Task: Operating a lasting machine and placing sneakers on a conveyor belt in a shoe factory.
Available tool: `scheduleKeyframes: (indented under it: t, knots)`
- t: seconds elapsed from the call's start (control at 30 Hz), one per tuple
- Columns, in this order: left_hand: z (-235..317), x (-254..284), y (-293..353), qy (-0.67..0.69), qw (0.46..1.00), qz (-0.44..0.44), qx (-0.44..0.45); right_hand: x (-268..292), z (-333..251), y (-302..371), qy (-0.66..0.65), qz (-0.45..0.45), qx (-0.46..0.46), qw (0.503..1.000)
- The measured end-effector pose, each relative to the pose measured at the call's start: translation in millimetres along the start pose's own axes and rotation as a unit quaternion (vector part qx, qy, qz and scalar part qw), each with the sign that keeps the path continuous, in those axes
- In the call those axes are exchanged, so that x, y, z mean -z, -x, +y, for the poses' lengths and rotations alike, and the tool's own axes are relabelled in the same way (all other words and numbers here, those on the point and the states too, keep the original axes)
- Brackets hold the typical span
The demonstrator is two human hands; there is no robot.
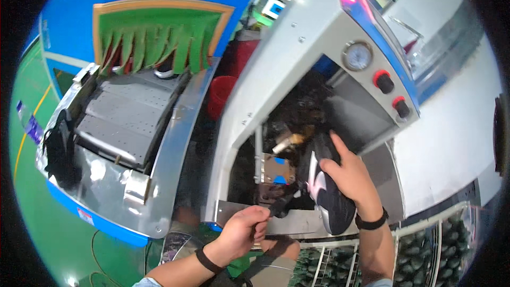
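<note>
A black shoe (339, 210) with a pale, pinkish patch on its side is in my right hand (350, 175), at the front opening of a grey machine (326, 32). My right thumb and fingers wrap over the shoe's upper. Left of the shoe, my left hand (247, 228) is closed round the end of a black handle-like piece (282, 205); what its far end joins is unclear. Inside the opening, behind both hands, sits a brown block with blue patches (277, 170). The machine's deeper interior is dark and blurred.
A conveyor (127, 111) on the left runs under green strip curtains (159, 32), with shoes partly visible behind them. A dark cloth-like item (61, 146) hangs on its edge. The machine's face has a gauge (357, 56) and red-ringed knobs (383, 81). Racks of dark pieces (419, 250) stand lower right.
</note>
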State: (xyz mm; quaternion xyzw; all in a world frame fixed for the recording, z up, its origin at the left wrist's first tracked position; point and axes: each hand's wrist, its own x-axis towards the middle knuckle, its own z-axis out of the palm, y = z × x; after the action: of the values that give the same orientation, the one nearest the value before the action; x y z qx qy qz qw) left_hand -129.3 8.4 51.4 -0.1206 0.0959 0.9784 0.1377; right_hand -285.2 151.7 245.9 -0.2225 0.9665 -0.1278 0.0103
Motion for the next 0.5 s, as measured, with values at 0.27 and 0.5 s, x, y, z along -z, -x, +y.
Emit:
scheduleKeyframes:
  t: [0.27, 0.5]
  knots:
    - [-22, -12, 4, -0.068, 0.997, 0.009, 0.028, -9, 9, 19, 0.020, 0.091, 0.053, 0.994]
    - [-51, -19, 18, -0.244, 0.970, 0.002, 0.020, 8, -2, 63, -0.046, 0.208, 0.109, 0.971]
